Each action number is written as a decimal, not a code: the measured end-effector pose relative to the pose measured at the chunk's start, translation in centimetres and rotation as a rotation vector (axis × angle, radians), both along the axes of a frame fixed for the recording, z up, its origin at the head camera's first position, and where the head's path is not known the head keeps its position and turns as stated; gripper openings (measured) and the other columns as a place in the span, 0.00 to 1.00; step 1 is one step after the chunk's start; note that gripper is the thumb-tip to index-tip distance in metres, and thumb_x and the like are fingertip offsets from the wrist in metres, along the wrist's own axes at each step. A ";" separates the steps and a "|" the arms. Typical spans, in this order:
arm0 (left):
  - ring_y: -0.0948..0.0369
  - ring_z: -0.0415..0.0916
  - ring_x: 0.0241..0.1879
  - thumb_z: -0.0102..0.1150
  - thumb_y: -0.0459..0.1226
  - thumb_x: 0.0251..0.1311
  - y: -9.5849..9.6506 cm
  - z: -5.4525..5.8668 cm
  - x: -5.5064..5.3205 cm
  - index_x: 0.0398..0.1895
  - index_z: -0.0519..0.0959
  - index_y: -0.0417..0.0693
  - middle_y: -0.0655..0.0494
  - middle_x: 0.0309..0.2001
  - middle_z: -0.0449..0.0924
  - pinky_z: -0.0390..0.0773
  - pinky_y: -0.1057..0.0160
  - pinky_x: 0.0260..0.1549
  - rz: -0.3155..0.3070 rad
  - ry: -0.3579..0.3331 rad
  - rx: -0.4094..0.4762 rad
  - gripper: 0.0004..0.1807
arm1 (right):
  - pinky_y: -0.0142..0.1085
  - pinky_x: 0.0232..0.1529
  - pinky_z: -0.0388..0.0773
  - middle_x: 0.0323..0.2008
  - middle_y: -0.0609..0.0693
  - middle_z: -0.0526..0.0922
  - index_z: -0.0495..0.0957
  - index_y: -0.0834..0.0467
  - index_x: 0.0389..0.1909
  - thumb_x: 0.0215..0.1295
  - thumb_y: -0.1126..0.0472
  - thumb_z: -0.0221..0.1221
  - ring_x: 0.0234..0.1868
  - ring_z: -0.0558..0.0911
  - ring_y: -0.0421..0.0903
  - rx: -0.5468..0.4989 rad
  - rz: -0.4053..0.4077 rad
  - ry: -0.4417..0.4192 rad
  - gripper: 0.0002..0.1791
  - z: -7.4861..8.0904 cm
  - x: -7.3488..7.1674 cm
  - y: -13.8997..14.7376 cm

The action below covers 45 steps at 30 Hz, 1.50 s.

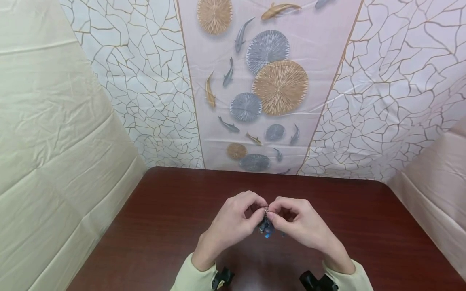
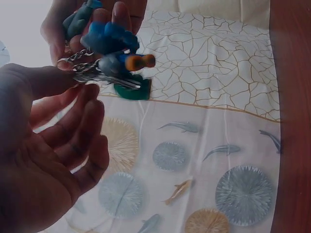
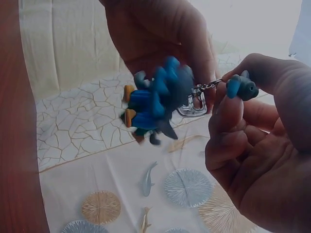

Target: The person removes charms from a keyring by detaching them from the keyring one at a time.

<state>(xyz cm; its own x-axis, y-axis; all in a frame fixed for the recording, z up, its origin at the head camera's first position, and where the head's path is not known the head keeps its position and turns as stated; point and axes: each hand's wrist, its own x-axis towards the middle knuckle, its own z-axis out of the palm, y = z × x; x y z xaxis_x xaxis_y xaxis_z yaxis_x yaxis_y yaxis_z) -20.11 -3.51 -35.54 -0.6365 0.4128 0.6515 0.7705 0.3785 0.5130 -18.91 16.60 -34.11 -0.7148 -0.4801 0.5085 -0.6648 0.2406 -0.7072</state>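
Note:
Both hands hold parts of a keychain with small toy figures above the table. My left hand (image 1: 236, 220) pinches the metal ring and clasp between thumb and fingertips; a silver clasp (image 3: 193, 109) shows beside its fingers in the right wrist view. From it hangs a blue figure (image 3: 158, 97) with orange feet, somewhat blurred. A green piece (image 2: 133, 90) hangs behind. My right hand (image 1: 303, 222) pinches the end of a short chain (image 3: 210, 85), near a small grey-blue figure (image 3: 245, 88) at its fingertips. The exact join between chain and ring is hidden by fingers.
Under the hands lies a dark red-brown table (image 1: 164, 226). A patterned cloth (image 1: 218, 137) with fish and round motifs hangs behind its far edge. Pale cloth (image 1: 73, 161) drapes along the left, and more cloth (image 1: 433, 178) along the right.

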 end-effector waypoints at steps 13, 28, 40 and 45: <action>0.70 0.70 0.25 0.62 0.31 0.53 0.0 0.0 0.2 0.24 0.78 0.53 0.64 0.23 0.78 0.66 0.79 0.27 0.102 0.114 -0.024 0.07 | 0.29 0.19 0.71 0.21 0.39 0.75 0.81 0.48 0.33 0.65 0.65 0.62 0.21 0.72 0.34 0.061 -0.016 -0.092 0.07 0.2 0.1 0.2; 0.68 0.71 0.30 0.63 0.29 0.57 -0.2 0.1 0.0 0.31 0.78 0.48 0.60 0.29 0.77 0.71 0.80 0.32 -0.027 0.085 -0.069 0.06 | 0.29 0.17 0.70 0.21 0.45 0.77 0.81 0.52 0.33 0.64 0.68 0.61 0.20 0.72 0.31 0.057 0.038 -0.062 0.07 0.0 -0.1 0.5; 0.72 0.62 0.20 0.65 0.33 0.54 -0.6 0.2 0.3 0.21 0.74 0.53 0.64 0.21 0.73 0.63 0.79 0.21 0.064 -0.006 -0.074 0.11 | 0.29 0.19 0.71 0.21 0.44 0.77 0.81 0.51 0.35 0.66 0.66 0.60 0.22 0.72 0.30 0.099 0.060 -0.077 0.06 0.0 -0.3 0.6; 0.74 0.62 0.19 0.65 0.34 0.55 -0.5 0.2 0.3 0.20 0.75 0.54 0.64 0.21 0.75 0.63 0.77 0.20 0.069 -0.046 -0.068 0.10 | 0.29 0.18 0.71 0.21 0.45 0.77 0.81 0.51 0.36 0.65 0.67 0.61 0.21 0.72 0.30 0.089 0.062 -0.057 0.06 -0.1 -0.2 0.6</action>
<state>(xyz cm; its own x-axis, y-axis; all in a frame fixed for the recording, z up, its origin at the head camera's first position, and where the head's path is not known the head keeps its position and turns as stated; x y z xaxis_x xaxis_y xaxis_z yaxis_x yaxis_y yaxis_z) -19.84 -4.02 -35.30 -0.6935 0.4087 0.5933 0.7176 0.4649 0.5185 -19.11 17.20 -34.17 -0.7088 -0.5659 0.4211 -0.6394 0.2633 -0.7224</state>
